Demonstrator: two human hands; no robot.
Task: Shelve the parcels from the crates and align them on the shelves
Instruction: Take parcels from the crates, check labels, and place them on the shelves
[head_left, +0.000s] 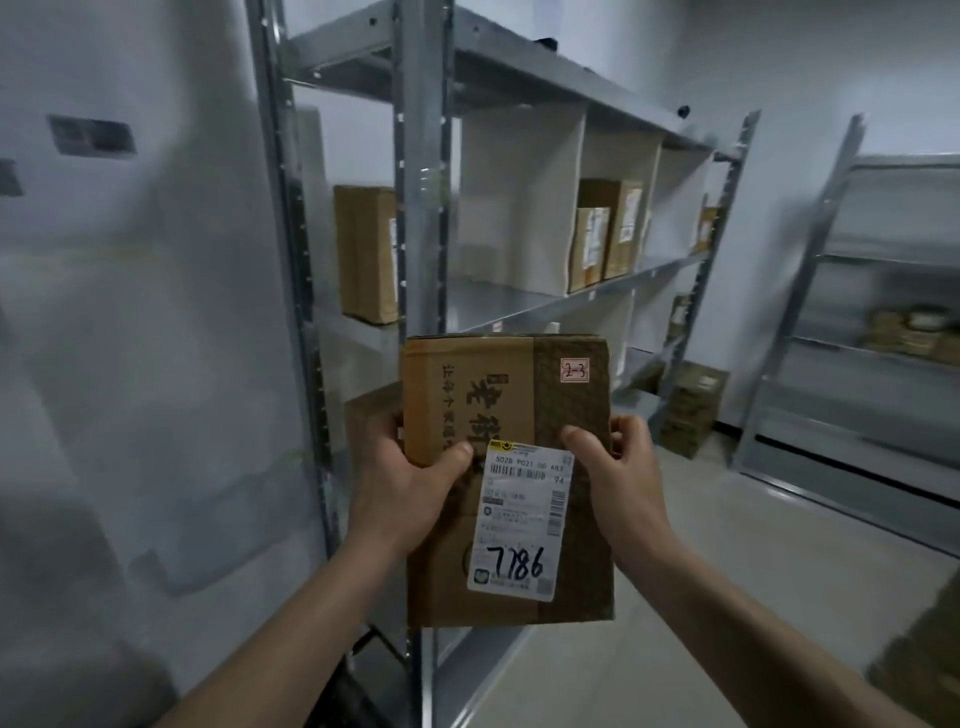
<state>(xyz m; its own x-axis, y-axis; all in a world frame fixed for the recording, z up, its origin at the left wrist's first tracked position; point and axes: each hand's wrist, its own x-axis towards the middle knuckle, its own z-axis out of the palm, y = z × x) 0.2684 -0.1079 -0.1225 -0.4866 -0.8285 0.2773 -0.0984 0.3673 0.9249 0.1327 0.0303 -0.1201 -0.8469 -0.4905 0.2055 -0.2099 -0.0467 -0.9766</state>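
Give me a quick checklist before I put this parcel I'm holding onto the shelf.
1. Grip: left hand and right hand both hold the parcel: ok.
2. Label readable: handwritten 7786 faces you: ok.
3. Small red-edged sticker legible: looks like 2-3, blurred: cannot tell.
4. Free room: bare stretch of the middle shelf right of the upright post: ok.
5. Neighbours aligned: two upright parcels stand further along, one slightly ahead: not ok.
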